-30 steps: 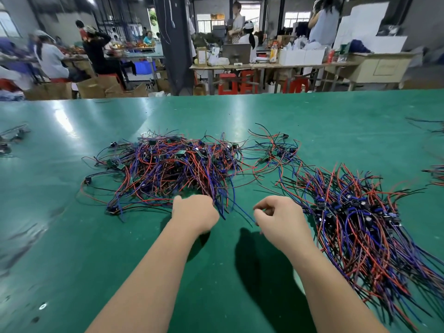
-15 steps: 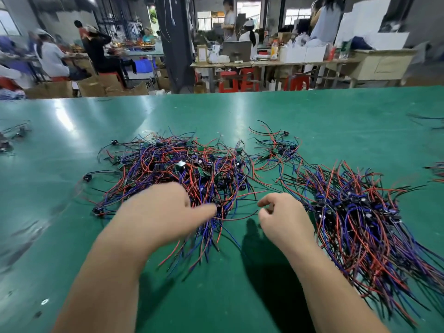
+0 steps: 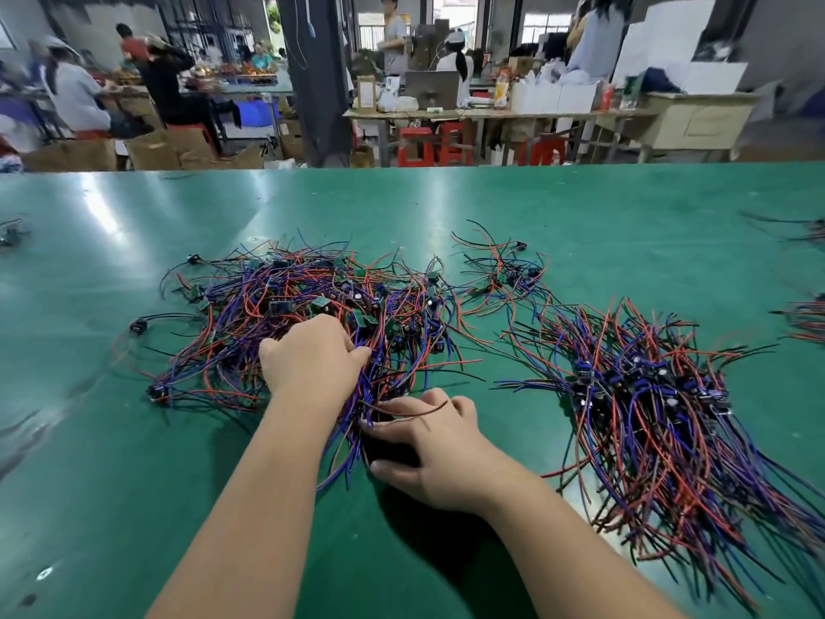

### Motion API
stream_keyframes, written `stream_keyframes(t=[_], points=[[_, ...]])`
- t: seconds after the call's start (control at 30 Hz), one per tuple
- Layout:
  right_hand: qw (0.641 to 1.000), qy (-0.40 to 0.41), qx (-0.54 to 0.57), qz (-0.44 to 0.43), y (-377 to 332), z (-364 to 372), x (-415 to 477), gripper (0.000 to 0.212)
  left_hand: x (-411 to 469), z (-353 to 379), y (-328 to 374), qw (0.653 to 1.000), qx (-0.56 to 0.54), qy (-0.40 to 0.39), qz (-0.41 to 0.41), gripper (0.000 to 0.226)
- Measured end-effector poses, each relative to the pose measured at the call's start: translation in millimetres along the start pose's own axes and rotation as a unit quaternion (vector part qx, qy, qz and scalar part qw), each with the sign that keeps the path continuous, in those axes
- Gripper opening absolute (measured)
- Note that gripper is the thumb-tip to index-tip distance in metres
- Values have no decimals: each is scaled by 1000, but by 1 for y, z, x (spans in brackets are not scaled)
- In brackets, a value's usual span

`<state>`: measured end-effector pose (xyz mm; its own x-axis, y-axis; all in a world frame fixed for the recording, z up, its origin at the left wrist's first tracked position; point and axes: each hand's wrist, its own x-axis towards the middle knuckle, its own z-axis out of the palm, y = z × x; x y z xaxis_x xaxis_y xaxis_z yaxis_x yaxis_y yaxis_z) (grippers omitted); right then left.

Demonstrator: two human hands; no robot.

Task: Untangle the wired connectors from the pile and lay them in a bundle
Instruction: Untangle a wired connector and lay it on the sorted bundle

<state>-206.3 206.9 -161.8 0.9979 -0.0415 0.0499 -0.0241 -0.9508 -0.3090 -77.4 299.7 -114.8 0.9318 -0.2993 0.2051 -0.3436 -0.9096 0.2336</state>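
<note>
A tangled pile [image 3: 285,314] of red, blue and black wires with small green boards and black connectors lies at the centre left of the green table [image 3: 580,216]. My left hand [image 3: 312,355] grips a clump of wires at the pile's near edge. My right hand [image 3: 428,444] is just below it, with its fingers curled around the loose ends of the same clump. On the right lies a bundle [image 3: 660,404] of wired connectors, its wires fanned toward the near right.
A small cluster of wires [image 3: 504,274] sits behind the two heaps. More wires lie at the table's right edge [image 3: 803,319] and far left [image 3: 9,234]. Beyond the table are people, benches, red stools and cardboard boxes.
My left hand reached forward into the pile and closed on a clump of wires. My right hand moved left to the clump's loose ends.
</note>
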Motion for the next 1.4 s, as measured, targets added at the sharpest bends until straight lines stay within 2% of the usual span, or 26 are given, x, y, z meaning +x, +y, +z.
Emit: stream_keyframes(t=[0.07,0.13,0.17,0.23,0.3,0.4,0.53,0.7,0.83,0.97,1.2,1.3,1.4], points=[[1000,8,23,12,1,-1,1,41,-4,2,-2,999,-12,49,11,24],[997,46,59,32,3,-5,2,32,-7,6,-5,993,-71,87,27,10],[993,73,78,46,4,-7,1,26,-7,8,-6,989,-108,90,35,16],[982,121,122,83,9,-12,-1,19,-5,10,-10,987,-130,69,61,30],[970,146,159,113,15,-18,-4,17,-3,11,-15,993,-83,37,73,31],[957,175,175,149,21,-25,-7,16,-1,12,-23,995,-71,-16,74,32],[929,230,224,184,25,-31,-9,17,-4,11,-23,989,-110,-14,98,40],[908,247,267,209,28,-33,-9,19,-8,17,-22,991,-38,-7,128,41],[900,254,283,212,28,-34,-10,21,-7,21,-19,994,-17,30,108,27],[897,261,287,212,28,-37,-11,22,-6,24,-17,996,-37,42,66,25],[891,269,291,221,30,-36,-11,23,-10,20,-19,987,-79,108,90,17],[888,275,292,224,32,-37,-10,21,-10,14,-14,953,-220,180,103,14],[879,287,306,225,33,-39,-11,20,-13,3,-10,867,-453,163,130,17]])
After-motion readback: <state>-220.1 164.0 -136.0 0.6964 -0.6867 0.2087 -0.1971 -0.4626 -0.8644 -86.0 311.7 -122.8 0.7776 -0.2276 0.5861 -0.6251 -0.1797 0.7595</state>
